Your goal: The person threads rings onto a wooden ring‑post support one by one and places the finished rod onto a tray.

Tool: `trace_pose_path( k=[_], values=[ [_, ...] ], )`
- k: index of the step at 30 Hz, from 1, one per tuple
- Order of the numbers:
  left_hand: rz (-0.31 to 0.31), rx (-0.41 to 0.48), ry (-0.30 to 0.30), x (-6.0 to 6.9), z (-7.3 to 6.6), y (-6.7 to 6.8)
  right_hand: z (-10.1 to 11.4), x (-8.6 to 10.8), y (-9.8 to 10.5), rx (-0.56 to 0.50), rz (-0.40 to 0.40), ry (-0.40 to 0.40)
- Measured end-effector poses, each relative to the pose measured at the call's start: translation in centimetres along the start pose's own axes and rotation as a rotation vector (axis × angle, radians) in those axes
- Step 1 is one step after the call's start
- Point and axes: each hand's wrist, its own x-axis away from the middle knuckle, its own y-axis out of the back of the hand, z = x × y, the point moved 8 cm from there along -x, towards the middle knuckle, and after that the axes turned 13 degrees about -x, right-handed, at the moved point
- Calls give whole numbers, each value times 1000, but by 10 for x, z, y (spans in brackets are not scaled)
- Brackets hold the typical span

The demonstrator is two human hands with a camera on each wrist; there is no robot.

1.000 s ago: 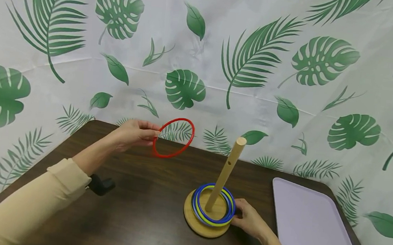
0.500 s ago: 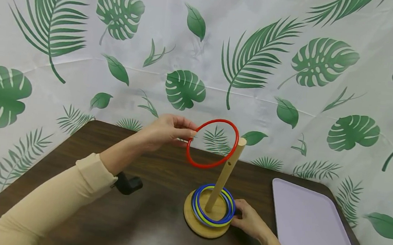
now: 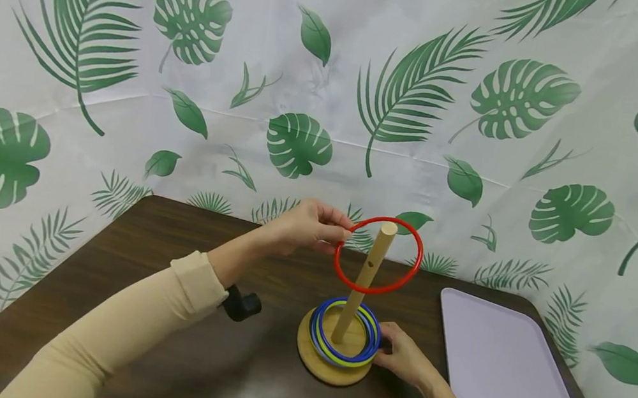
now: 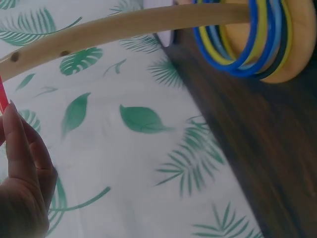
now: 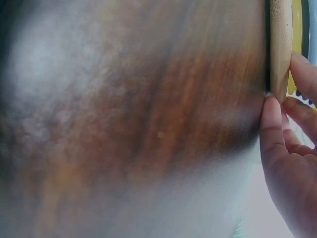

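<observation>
My left hand (image 3: pixel 310 227) pinches a thin red ring (image 3: pixel 420 257) by its left side, between thumb and fingers. In the head view the ring is tilted and appears around the upper part of a wooden peg (image 3: pixel 369 265). Only a sliver of the red ring (image 4: pixel 2 96) shows in the left wrist view. The peg rises from a round wooden base (image 3: pixel 322 373). Several blue, yellow and dark rings (image 3: pixel 361 360) lie stacked around its foot. My right hand (image 3: pixel 403 356) grips the base's right edge, with the thumb and fingertips (image 5: pixel 271 111) at the rim in the right wrist view.
A pale purple tray (image 3: pixel 505 364) lies at the right on the dark wooden table (image 3: pixel 177 352). A leaf-patterned white cloth (image 3: pixel 330 85) hangs behind the table. A black device (image 3: pixel 242 305) sits at the left wrist.
The left hand has carried the red ring rightward from beside the peg, then lowered it slightly, so that it now appears around the peg's top. The right hand has stayed at the base.
</observation>
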Motion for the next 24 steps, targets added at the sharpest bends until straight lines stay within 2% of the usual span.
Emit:
trace_pose_path(
  k=[6, 17, 21, 24],
  values=[
    [33, -47, 64, -7, 25, -16, 1, 0, 1, 28, -6, 16],
    [23, -57, 213, -9, 99, -45, -2, -1, 1, 8, -5, -16],
    [3, -82, 249, -10, 114, -48, -2, 0, 0, 23, -10, -17],
    [-3, -96, 260, -10, 118, -50, -1, 0, 0, 44, -12, -1]
  ],
)
